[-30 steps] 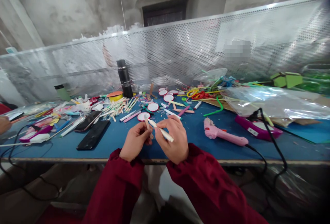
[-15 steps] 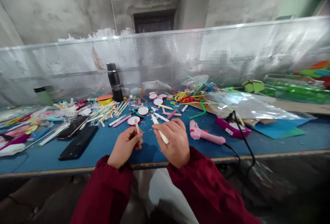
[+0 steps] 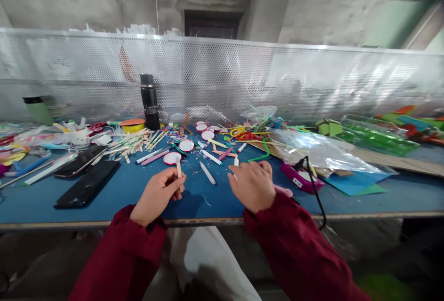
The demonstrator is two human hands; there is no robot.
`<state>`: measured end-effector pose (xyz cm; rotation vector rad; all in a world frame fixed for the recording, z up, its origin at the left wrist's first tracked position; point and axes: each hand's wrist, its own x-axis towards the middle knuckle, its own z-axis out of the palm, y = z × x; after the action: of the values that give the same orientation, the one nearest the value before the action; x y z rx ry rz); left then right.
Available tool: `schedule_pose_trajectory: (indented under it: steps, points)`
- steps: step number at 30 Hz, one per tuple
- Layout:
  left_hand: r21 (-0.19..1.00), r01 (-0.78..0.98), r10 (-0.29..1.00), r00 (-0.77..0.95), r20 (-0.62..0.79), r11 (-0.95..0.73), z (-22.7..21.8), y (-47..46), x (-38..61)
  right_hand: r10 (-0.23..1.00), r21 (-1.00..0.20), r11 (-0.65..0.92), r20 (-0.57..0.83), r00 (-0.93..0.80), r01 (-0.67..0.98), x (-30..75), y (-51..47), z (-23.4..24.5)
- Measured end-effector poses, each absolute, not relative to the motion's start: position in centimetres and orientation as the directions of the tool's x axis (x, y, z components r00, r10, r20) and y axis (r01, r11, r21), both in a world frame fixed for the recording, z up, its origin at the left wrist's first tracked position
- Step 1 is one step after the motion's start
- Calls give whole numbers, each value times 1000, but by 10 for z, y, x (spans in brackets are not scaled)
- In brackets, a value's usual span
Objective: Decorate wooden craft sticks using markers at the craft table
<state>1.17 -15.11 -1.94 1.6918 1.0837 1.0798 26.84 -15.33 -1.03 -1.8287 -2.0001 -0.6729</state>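
My left hand (image 3: 157,194) is closed, pinching a wooden craft stick (image 3: 179,174) upright between thumb and fingers. Just behind the stick lies a round white disc with a red rim (image 3: 172,158). A white marker pen (image 3: 207,173) rests on the blue table between my hands. My right hand (image 3: 253,185) hovers low over the table with fingers curved and apart, no object visible in it. Partly covered by that hand is a pink glue gun (image 3: 283,191), its handle showing at the right. Whether the hand touches the gun I cannot tell.
Two black phones (image 3: 88,184) lie at the left, with a pile of craft sticks (image 3: 138,144) behind. A black bottle (image 3: 149,102) stands near the perforated metal screen (image 3: 222,79). Rightward are a purple box (image 3: 301,178), a black cable (image 3: 317,199) and clear plastic sheets (image 3: 319,150).
My right hand has let go of the white marker pen, now lying on the table, and moved right over the glue gun. My left hand still holds the craft stick. The view has shifted.
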Motion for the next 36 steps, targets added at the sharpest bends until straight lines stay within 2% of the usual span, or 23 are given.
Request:
schedule_pose_trajectory:
  steps: [2, 8, 13, 20, 26, 32, 36]
  points:
    - [930, 231, 938, 263, 223, -286, -20, -151, 11, 865, 145, 48, 488, -114, 988, 267, -148, -15]
    - [925, 256, 941, 261, 214, -281, -21, -151, 10, 881, 178, 45, 457, -123, 983, 264, -145, -18]
    - [926, 257, 942, 263, 209, -277, -20, -151, 10, 864, 172, 37, 490, -118, 984, 265, -149, -4]
    - [937, 227, 942, 266, 202, -265, -21, -151, 10, 778, 164, 107, 601, -185, 981, 273, -136, 10]
    - [942, 213, 943, 266, 201, -261, -20, -150, 11, 745, 183, 79, 643, -180, 980, 277, -129, 15]
    - [951, 179, 943, 266, 200, -252, -21, -149, 12, 777, 156, 60, 612, -144, 986, 278, -132, 19]
    - [952, 172, 943, 260, 206, -255, -21, -149, 13, 808, 173, 105, 559, -186, 979, 270, -119, 22]
